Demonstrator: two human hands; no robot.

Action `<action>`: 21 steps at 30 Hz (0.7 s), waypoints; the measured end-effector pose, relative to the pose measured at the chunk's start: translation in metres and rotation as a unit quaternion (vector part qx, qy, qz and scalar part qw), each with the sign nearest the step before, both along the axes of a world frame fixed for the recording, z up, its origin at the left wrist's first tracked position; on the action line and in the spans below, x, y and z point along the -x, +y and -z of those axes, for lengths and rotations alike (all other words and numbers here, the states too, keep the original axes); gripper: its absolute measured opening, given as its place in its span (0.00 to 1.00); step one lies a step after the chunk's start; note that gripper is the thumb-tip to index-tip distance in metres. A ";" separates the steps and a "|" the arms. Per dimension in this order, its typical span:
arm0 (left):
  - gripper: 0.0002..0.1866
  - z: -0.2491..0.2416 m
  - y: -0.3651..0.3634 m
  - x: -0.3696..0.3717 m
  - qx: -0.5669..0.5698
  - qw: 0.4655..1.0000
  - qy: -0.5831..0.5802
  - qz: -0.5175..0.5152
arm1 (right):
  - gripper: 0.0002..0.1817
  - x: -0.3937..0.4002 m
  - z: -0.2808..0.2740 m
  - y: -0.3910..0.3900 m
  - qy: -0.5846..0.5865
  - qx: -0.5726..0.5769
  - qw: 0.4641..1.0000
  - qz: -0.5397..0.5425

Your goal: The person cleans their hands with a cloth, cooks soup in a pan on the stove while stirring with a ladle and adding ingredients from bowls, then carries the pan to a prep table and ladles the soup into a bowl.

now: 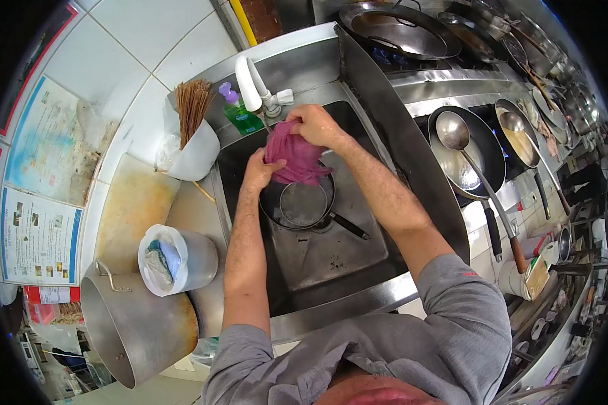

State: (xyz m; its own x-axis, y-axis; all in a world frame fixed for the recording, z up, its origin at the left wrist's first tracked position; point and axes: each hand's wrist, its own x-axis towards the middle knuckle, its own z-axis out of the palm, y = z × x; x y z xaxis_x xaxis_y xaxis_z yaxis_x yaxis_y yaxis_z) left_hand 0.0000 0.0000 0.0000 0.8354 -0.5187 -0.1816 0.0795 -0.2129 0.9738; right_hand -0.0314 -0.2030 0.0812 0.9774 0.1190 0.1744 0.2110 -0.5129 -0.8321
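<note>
Both hands grip a purple cloth (296,160): my right hand (315,125) clutches its top just below the white tap (250,84), and my left hand (260,170) squeezes its lower edge. I see the cloth bunched above a black frying pan (304,204) lying in the steel sink (358,270), beside a green soap bottle (240,113).

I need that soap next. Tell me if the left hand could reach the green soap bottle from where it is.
Probably yes. The left hand grips the purple cloth over the sink; the green soap bottle stands just beyond, nothing between, but the cloth must be released first.
</note>
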 end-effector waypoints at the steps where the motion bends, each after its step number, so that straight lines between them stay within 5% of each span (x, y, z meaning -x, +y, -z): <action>1: 0.24 0.006 -0.001 0.001 -0.102 0.989 -0.100 -0.046 | 0.09 0.002 0.002 0.009 -0.073 0.003 0.997 0.040; 2: 0.22 0.009 -0.001 -0.001 -0.199 0.955 -0.200 -0.089 | 0.09 0.002 0.001 0.014 -0.147 0.008 0.986 0.081; 3: 0.22 0.009 -0.025 0.000 -0.171 0.960 -0.202 -0.091 | 0.09 0.004 -0.001 -0.001 -0.153 0.035 0.984 0.081; 5: 0.18 -0.018 -0.025 0.002 -0.073 0.953 -0.257 -0.143 | 0.08 0.002 0.011 0.000 -0.031 -0.106 0.972 0.209; 6: 0.19 -0.031 -0.018 -0.001 -0.103 0.928 -0.325 -0.150 | 0.09 -0.003 0.025 -0.005 -0.010 -0.070 0.976 0.206; 9: 0.15 -0.040 -0.027 -0.013 0.207 0.943 -0.020 -0.260 | 0.15 -0.010 0.069 -0.018 0.066 -0.095 0.990 0.083; 11: 0.10 -0.057 -0.037 -0.008 0.259 0.908 0.075 -0.321 | 0.18 -0.002 0.083 -0.009 0.105 -0.160 0.981 0.008; 12: 0.10 -0.057 -0.042 -0.004 0.262 0.911 0.074 -0.311 | 0.28 0.012 0.061 -0.004 0.266 -0.244 0.932 0.025; 15: 0.09 -0.060 -0.051 0.006 0.168 0.957 -0.024 -0.234 | 0.49 0.015 0.069 0.019 0.396 -0.481 0.772 0.129; 17: 0.10 -0.067 -0.046 0.013 0.319 0.935 0.123 -0.094 | 0.36 0.026 0.056 0.025 0.419 -0.590 0.689 0.039; 18: 0.10 -0.068 -0.043 0.013 0.323 0.935 0.115 -0.087 | 0.36 0.015 0.074 0.034 0.410 -0.589 0.695 0.037; 20: 0.13 -0.066 -0.036 0.008 0.404 0.899 0.159 -0.055 | 0.22 -0.023 0.124 0.050 0.220 -0.772 0.596 -0.021; 21: 0.14 -0.066 -0.028 0.006 0.430 0.889 0.151 -0.052 | 0.14 -0.011 0.102 0.047 0.259 -0.752 0.606 0.030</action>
State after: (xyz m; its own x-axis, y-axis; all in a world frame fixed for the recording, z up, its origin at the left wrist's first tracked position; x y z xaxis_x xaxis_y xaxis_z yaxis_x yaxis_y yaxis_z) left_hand -0.0060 -0.0279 0.0659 0.8676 -0.4968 0.0207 0.3402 0.6235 0.7039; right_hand -0.0206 -0.1557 -0.0208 0.9421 0.1684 -0.2899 -0.2601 0.9128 -0.3150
